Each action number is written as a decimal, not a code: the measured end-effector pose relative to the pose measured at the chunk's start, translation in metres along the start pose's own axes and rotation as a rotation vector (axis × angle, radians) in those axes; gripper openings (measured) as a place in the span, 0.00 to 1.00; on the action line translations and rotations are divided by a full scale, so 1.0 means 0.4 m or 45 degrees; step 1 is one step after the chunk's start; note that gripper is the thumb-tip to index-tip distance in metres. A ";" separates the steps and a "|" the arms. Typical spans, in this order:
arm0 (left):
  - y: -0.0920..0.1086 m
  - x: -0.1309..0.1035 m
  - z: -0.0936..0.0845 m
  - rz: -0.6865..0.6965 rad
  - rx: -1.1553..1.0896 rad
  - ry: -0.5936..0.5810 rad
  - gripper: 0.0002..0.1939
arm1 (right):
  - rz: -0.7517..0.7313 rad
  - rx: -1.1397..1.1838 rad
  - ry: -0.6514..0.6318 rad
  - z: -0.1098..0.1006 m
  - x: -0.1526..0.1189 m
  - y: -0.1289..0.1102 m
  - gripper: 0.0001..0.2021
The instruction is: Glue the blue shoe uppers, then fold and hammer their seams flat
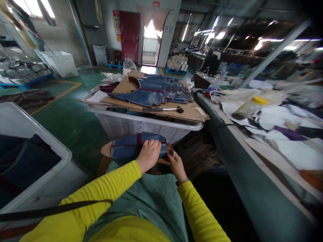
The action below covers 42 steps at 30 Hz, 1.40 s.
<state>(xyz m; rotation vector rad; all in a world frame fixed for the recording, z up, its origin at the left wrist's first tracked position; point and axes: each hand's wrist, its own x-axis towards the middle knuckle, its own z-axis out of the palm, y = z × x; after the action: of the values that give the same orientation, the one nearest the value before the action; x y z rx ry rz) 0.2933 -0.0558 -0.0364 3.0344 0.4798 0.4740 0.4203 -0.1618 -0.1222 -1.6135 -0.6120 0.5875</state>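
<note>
At twelve o'clock, a red-banded blue piece [127,153] is lying crosswise. The left hand [149,155] is resting over it, its grip's closure being impossible to tell; towards three o'clock the right hand [177,164] is pinching a small grey item [172,153]. Beyond, at twelve, a white bin [121,125] is supporting cardboard [198,113] bearing stacked blue pieces [148,96].

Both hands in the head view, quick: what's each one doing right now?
Left hand: lying over the blue piece; grip cannot be told.
Right hand: fingers curled near its end; what they hold cannot be told.
</note>
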 end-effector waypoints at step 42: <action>-0.103 -0.093 -0.025 -0.083 -0.105 0.036 0.16 | -0.799 -1.354 -0.157 0.144 -0.051 -0.181 0.23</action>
<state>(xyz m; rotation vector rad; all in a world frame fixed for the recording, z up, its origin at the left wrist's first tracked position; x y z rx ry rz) 0.2444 -0.0282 -0.0412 2.9274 0.5445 0.5204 0.3621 -0.1263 -0.0566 -2.1741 -1.6241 -0.1805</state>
